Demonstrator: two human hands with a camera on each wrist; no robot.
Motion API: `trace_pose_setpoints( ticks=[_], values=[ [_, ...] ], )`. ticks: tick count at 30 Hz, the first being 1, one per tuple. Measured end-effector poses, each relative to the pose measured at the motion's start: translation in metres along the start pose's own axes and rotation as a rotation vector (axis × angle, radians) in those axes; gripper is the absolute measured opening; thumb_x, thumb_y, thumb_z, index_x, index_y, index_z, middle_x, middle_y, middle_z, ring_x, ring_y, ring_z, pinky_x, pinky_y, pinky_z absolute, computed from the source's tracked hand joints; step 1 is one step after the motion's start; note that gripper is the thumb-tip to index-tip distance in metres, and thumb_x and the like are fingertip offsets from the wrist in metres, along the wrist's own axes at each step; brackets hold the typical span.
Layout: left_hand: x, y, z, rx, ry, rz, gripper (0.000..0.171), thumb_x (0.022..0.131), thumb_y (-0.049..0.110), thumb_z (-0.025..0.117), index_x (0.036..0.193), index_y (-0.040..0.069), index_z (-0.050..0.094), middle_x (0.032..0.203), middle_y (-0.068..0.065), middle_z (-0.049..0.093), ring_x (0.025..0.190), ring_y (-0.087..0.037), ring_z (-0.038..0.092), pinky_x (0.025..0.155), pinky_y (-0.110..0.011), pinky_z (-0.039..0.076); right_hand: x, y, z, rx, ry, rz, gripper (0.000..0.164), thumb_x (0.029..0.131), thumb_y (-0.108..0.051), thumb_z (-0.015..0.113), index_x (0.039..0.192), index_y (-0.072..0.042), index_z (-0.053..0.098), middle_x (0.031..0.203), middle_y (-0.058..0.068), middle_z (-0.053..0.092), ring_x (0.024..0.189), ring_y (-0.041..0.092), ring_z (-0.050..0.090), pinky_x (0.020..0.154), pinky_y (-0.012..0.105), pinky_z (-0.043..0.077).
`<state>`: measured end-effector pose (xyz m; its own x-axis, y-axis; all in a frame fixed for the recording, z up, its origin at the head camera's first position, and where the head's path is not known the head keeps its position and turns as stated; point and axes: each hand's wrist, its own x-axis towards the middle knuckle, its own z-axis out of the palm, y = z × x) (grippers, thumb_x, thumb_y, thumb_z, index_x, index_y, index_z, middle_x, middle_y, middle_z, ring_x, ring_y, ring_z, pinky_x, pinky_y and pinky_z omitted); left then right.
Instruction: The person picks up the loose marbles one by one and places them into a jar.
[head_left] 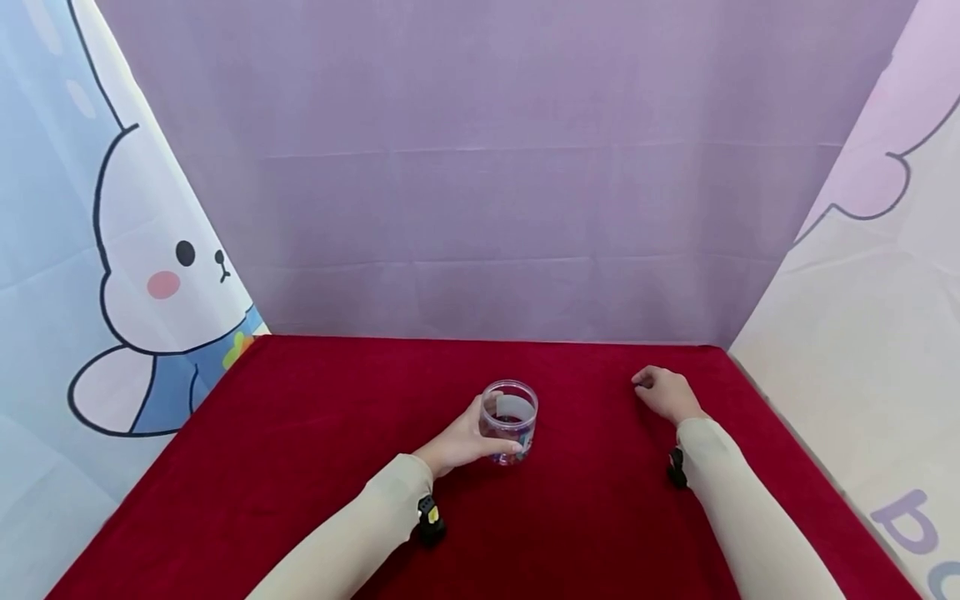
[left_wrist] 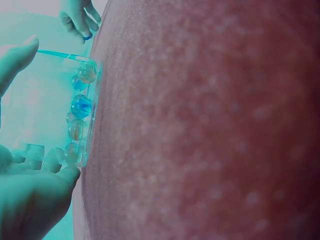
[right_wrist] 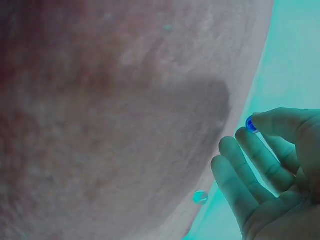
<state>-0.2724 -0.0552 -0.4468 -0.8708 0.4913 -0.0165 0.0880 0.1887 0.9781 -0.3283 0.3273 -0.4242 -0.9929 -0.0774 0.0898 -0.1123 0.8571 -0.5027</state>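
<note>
My left hand [head_left: 459,442] grips a clear round jar [head_left: 498,429] around its side, thumb at the front. The jar stands upright with its mouth uncovered. Several glass marbles [left_wrist: 81,106] lie along its bottom in the left wrist view, some with blue or orange swirls. Off to the right, my right hand [head_left: 665,393] is low over the cloth. Between its thumb and forefinger it pinches a blue marble [right_wrist: 251,125]; the other fingers are extended. In the right wrist view, a second marble [right_wrist: 200,197] lies on the cloth near those fingertips.
A red cloth [head_left: 315,417] covers the table. Behind it hangs a plain purple curtain [head_left: 480,183]. Printed sheets flank both sides, the left sheet [head_left: 142,250] with a cartoon rabbit. Each wrist wears a small black device [head_left: 431,521].
</note>
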Motion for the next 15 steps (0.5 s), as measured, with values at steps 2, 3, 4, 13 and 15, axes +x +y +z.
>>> trace_pose_setpoints(
  ticks=[2,3,4,13,15],
  values=[
    [0.0,0.0,0.0,-0.003,-0.004,0.003,0.094,0.086,0.028,0.082,0.156,0.015,0.021,0.147,-0.004,0.041,0.13,-0.023,0.045,0.109,-0.05,0.038,-0.002,-0.005,-0.001,-0.003,0.01,-0.018,0.021,0.095,-0.007,0.063,0.113,0.004,0.066,0.108,0.023,0.066,0.102,0.041,0.061,0.089,0.054,0.05],
    [0.0,0.0,0.0,-0.004,-0.005,0.005,0.093,0.086,0.028,0.082,0.156,0.015,0.021,0.147,-0.004,0.042,0.129,-0.023,0.046,0.109,-0.05,0.039,-0.002,-0.007,-0.001,-0.005,0.015,-0.033,0.021,0.095,-0.007,0.063,0.113,0.004,0.066,0.108,0.023,0.066,0.102,0.041,0.061,0.089,0.055,0.05],
    [0.0,0.0,0.0,-0.004,-0.006,0.006,0.093,0.086,0.028,0.082,0.156,0.015,0.022,0.146,-0.004,0.042,0.129,-0.023,0.046,0.108,-0.05,0.039,-0.002,-0.01,-0.002,-0.009,0.022,-0.044,0.02,0.095,-0.007,0.064,0.112,0.004,0.067,0.107,0.023,0.067,0.102,0.041,0.062,0.089,0.054,0.05],
    [0.0,-0.001,0.001,0.004,0.006,0.006,0.094,0.085,0.027,0.082,0.156,0.017,0.021,0.15,-0.006,0.039,0.132,-0.026,0.043,0.109,-0.053,0.038,-0.006,-0.026,-0.003,0.008,0.042,-0.09,0.02,0.095,-0.007,0.064,0.113,0.001,0.067,0.106,0.019,0.068,0.101,0.038,0.062,0.089,0.054,0.05],
    [0.0,-0.001,0.001,0.004,0.006,0.01,0.094,0.086,0.026,0.082,0.156,0.017,0.021,0.151,-0.006,0.038,0.133,-0.026,0.042,0.109,-0.055,0.037,-0.007,-0.029,-0.002,0.015,0.038,-0.098,0.021,0.096,-0.008,0.064,0.114,0.001,0.067,0.107,0.018,0.067,0.101,0.037,0.062,0.089,0.053,0.05]
  ],
)
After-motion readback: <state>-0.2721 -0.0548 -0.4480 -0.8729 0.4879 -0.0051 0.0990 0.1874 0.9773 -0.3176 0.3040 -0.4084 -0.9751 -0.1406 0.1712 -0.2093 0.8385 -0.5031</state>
